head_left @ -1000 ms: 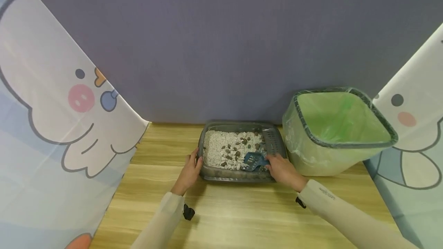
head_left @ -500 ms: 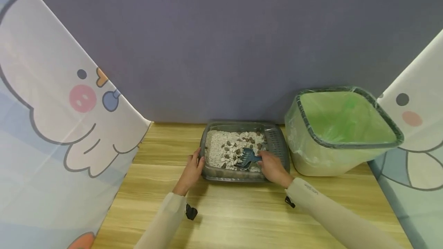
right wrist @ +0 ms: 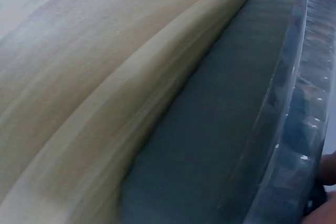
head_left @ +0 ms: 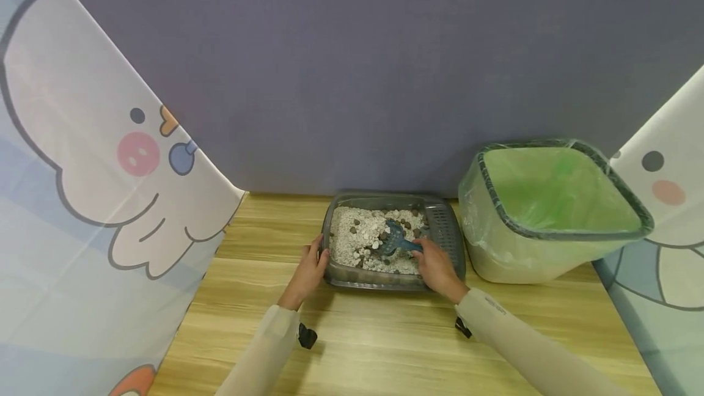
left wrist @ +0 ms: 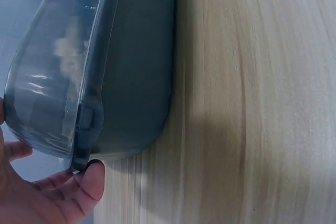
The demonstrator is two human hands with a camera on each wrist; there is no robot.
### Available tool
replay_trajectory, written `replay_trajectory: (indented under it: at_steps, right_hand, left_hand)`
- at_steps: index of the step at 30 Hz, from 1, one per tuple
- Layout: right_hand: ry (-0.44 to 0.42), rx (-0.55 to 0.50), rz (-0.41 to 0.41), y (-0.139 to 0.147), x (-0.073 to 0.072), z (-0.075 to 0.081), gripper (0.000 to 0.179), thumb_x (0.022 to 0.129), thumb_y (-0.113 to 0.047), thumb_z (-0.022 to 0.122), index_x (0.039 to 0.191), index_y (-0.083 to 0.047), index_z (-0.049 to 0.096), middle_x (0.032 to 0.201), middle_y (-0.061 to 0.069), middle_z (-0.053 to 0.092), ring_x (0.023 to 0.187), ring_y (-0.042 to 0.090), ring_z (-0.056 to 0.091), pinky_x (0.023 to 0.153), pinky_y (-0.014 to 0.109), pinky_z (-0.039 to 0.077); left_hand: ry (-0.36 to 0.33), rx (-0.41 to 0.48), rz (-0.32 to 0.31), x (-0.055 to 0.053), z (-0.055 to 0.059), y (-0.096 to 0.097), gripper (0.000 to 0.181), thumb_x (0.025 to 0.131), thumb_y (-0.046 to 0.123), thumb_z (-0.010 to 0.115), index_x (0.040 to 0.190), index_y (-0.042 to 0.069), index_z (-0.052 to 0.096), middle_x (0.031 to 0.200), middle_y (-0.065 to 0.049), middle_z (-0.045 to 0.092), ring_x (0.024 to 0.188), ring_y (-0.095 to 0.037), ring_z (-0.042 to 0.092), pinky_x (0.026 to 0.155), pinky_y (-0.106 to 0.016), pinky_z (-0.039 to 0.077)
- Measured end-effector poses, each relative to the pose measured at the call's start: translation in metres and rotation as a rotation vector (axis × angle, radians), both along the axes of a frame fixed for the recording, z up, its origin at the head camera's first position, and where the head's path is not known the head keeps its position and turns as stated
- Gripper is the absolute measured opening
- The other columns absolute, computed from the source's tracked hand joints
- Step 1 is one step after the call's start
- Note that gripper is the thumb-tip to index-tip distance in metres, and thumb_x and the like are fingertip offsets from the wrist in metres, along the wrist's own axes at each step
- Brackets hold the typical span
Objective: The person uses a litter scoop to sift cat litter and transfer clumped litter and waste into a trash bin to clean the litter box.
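Observation:
A dark grey litter box [head_left: 379, 280] sits on the wooden surface, filled with pale litter [head_left: 348, 228] and scattered brown clumps [head_left: 407, 225]. My left hand [head_left: 306, 275] grips its left rim; in the left wrist view the thumb [left wrist: 90, 184] presses the rim's edge while other fingers lie along the wall. My right hand [head_left: 438, 267] holds a blue litter scoop [head_left: 393, 240] by its handle. The scoop's slotted head is partly sunk in the litter, with pale grains and clumps around it. From the right wrist, mostly the box's outer wall [right wrist: 210, 124] shows.
Right of the litter box stands a pale green bin [head_left: 550, 255] lined with a clear bag, its dark rim higher than the box. A grey-purple backdrop [head_left: 352, 78] rises behind. Cartoon-printed sheets [head_left: 82, 139] flank both sides. Wooden surface [head_left: 374, 341] extends in front.
My right hand has moved the scoop leftward through the litter, and its head has turned toward the back. Litter and clumps around it have shifted. My left hand stays on the rim.

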State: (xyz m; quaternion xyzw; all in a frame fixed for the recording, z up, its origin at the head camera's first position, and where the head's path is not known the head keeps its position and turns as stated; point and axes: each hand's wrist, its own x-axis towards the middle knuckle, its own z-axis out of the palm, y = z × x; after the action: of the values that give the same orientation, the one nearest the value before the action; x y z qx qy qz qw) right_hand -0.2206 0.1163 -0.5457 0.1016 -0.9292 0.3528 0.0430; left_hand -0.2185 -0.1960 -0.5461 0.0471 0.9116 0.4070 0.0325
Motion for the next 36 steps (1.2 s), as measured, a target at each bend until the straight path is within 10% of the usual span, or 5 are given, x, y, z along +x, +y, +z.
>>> replay_trajectory:
  at_steps: [10, 36]
  right_hand:
    - [0.262, -0.180, 0.001, 0.006, 0.009, -0.014, 0.029, 0.095, -0.007, 0.055, 0.122, 0.003, 0.054, 0.083, 0.005, 0.054, 0.060, 0.014, 0.041, 0.055, 0.033, 0.036]
    - [0.284, -0.255, 0.004, 0.009, 0.006, -0.016, 0.028, 0.096, -0.009, 0.054, 0.123, -0.001, 0.054, 0.080, 0.003, 0.047, 0.057, 0.012, 0.039, 0.052, 0.032, 0.036]
  left_hand:
    - [-0.016, 0.004, -0.027, 0.001, -0.001, 0.000, 0.056, 0.103, 0.034, 0.035, 0.151, 0.009, 0.019, 0.124, -0.025, 0.035, 0.080, -0.025, 0.050, 0.075, -0.045, 0.043]
    - [-0.025, -0.019, -0.025, -0.001, 0.001, -0.001, 0.056, 0.104, 0.036, 0.033, 0.152, 0.013, 0.016, 0.127, -0.024, 0.034, 0.080, -0.024, 0.051, 0.076, -0.046, 0.043]
